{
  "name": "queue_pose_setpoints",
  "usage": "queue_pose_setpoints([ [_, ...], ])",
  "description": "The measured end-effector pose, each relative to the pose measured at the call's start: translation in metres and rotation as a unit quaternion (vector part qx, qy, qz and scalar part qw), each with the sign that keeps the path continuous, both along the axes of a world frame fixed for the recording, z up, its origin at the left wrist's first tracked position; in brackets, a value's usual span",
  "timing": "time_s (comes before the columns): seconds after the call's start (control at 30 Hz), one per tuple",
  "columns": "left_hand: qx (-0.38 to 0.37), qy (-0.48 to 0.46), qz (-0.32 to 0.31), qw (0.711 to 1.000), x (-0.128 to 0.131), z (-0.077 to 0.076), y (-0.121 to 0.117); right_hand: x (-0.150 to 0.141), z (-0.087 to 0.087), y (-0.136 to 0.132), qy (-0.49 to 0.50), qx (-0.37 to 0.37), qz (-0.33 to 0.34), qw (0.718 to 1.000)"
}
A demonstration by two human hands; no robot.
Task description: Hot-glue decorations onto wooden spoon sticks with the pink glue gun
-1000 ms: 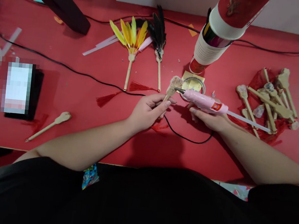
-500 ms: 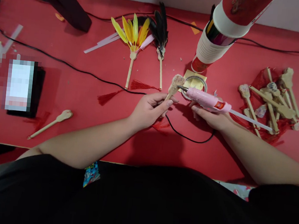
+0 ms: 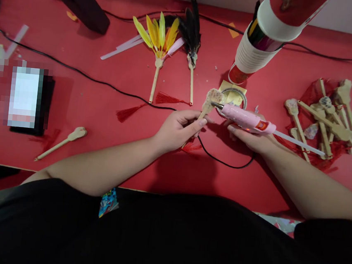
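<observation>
My left hand (image 3: 182, 128) pinches the stem of a wooden fan handle (image 3: 212, 100), its broad speckled head pointing up and away from me. A red tassel (image 3: 191, 148) hangs below that hand. In my right hand (image 3: 248, 137) is a pink hot glue gun (image 3: 242, 117), with a pale glue stick (image 3: 299, 143) poking out of its back. The gun's metal nozzle touches or nearly touches the handle's head. Beyond it, a roll of tape (image 3: 243, 98) lies on yellow sticky notes (image 3: 225, 85).
Feather fans, one yellow (image 3: 159, 64) and one black (image 3: 192, 61), lie ahead. Stacked paper cups (image 3: 254, 56) lean at upper right. Several wooden handles (image 3: 327, 117) are piled right; another handle (image 3: 66, 141) lies left, near a phone (image 3: 26, 97). A black cord (image 3: 76, 72) crosses the red table.
The view has shifted slightly. Both hands keep their grips, and the glue gun's nozzle sits a touch lower on the fan handle's head.
</observation>
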State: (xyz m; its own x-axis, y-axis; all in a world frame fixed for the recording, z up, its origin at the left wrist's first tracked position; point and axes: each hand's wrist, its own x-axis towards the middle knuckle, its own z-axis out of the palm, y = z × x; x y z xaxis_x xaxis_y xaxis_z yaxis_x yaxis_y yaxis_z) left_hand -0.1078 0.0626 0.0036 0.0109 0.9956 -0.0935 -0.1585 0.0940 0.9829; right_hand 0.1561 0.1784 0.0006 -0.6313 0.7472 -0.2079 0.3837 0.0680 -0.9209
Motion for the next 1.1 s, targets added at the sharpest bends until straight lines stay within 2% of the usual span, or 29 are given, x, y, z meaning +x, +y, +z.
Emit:
queue_pose_setpoints([
  [0.3,0.015,0.018,0.004,1.000,-0.001,0.000,0.002,-0.004,0.017,0.002,0.016,-0.030,0.027,0.999],
  [0.57,0.039,0.017,-0.008,0.999,-0.001,-0.001,0.003,-0.004,0.010,0.001,0.014,-0.024,0.014,1.000],
  [0.8,0.039,0.025,-0.016,0.999,-0.002,-0.003,0.000,-0.005,0.017,-0.001,0.014,0.010,0.031,0.999],
  [0.97,0.034,0.018,-0.014,0.999,-0.001,-0.003,-0.001,-0.005,0.014,-0.012,0.034,0.018,-0.032,0.999],
  [1.1,0.050,0.021,-0.021,0.998,-0.002,-0.002,0.000,-0.005,0.011,-0.014,0.016,-0.003,-0.034,0.999],
])
